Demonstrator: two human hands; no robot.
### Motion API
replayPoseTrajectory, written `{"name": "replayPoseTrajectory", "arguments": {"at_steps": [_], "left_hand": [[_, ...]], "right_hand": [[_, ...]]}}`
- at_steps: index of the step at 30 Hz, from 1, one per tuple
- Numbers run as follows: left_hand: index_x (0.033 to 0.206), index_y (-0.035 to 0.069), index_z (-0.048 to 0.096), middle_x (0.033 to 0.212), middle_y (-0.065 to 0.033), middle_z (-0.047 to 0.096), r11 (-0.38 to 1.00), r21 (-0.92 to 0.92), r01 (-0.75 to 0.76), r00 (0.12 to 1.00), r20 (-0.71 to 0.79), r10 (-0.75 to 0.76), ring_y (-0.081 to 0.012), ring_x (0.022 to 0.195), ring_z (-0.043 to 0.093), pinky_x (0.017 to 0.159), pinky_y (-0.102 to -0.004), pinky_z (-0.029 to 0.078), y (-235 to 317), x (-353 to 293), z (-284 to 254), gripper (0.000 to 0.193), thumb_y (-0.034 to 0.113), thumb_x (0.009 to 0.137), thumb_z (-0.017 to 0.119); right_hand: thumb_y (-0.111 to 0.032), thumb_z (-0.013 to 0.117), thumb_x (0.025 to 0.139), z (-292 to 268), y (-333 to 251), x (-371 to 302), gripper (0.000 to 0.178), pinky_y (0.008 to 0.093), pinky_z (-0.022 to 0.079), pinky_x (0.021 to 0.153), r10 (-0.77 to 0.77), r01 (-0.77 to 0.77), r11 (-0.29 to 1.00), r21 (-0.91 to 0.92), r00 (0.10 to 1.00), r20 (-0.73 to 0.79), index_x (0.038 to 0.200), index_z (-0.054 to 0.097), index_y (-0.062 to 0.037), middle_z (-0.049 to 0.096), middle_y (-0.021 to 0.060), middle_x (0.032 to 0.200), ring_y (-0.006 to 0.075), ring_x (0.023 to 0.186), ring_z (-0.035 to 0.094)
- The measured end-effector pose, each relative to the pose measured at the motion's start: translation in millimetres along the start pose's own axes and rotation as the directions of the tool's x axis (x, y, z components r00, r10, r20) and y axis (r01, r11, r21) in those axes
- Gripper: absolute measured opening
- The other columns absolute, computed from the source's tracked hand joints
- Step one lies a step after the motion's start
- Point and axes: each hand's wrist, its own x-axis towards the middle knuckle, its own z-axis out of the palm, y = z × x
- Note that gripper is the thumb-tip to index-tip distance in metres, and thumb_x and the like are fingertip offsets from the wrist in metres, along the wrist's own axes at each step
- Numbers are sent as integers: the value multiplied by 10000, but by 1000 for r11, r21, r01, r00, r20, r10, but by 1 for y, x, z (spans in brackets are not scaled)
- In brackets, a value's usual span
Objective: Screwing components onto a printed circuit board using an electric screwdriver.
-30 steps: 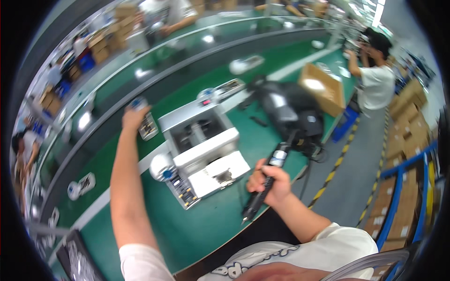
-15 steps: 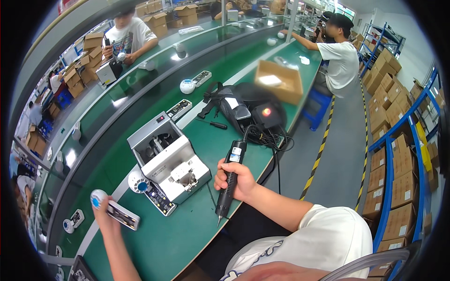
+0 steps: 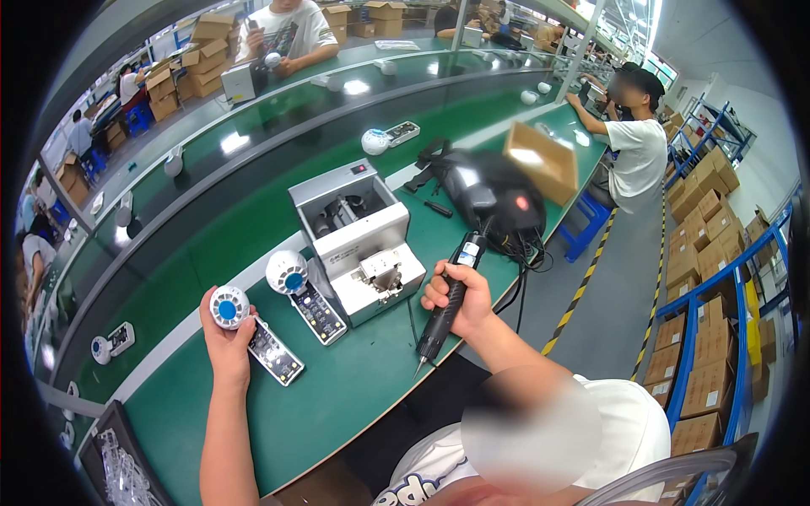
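My left hand (image 3: 226, 354) is closed around the ball-shaped head of a white device (image 3: 277, 354), its blue disc turned up. The device's slim rectangular body, with parts exposed inside, slants away to the right above the green bench. A similar device (image 3: 319, 314) lies just beyond it, against a silver screw feeder (image 3: 350, 240) with an open top. My right hand (image 3: 469, 297) grips a black electric screwdriver (image 3: 437, 331) right of the feeder. Its bit points down near the bench's front edge, touching nothing that I can see.
Behind the screwdriver lie a black bag (image 3: 481, 190), cables and a small screwdriver (image 3: 438, 208). A cardboard box (image 3: 544, 164) stands farther back. More white devices (image 3: 376, 141) sit on the green conveyor. A dark tray (image 3: 118, 464) of clear parts is at lower left. Co-workers sit across and at right.
My left hand has brought its device rightward, nearer the one on the bench, and its blue disc now faces up. My right hand still holds the screwdriver. The whole view has shifted.
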Motion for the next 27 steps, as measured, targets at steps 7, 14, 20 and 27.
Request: {"name": "replayPoseTrajectory", "arguments": {"at_steps": [7, 14, 20, 27], "left_hand": [[1448, 73, 327, 1185, -111, 554, 1000, 11, 23, 999, 42, -24, -235, 994, 655, 861, -347, 558, 6, -7, 8, 724, -44, 830, 686], [1426, 71, 353, 1162, -96, 557, 999, 24, 34, 997, 68, -36, -228, 957, 667, 834, -343, 558, 8, -13, 14, 712, 15, 812, 708], [1364, 57, 398, 1146, -91, 567, 985, 173, -13, 997, 72, 0, -189, 938, 646, 826, -324, 546, 3, -12, 5, 688, 45, 770, 745], [1327, 40, 431, 1056, -134, 625, 783, 608, -132, 986, 161, 41, -225, 936, 642, 830, -338, 529, 14, -20, 16, 773, 152, 681, 841]], "right_hand": [[-253, 575, 909, 11, -2, -3, 213, 378, 472, 667, -11, 11, 1000, -4, 1000, -13, 979, 618, -56, 531, 38, 677, 170, 587, 512], [-263, 552, 910, 16, -18, -16, 238, 372, 488, 665, 104, -150, 971, 184, 966, 237, 1015, 595, -54, 524, 32, 675, 170, 564, 513], [-242, 523, 914, 41, -31, -17, 235, 379, 495, 653, 53, -62, 998, 3, 879, 474, 1039, 567, -48, 514, 32, 663, 162, 544, 515], [-113, 578, 873, 114, -21, -40, 183, 367, 511, 595, -239, 458, 761, -459, 856, 459, 1029, 545, -22, 545, 41, 645, 147, 536, 547]]}}
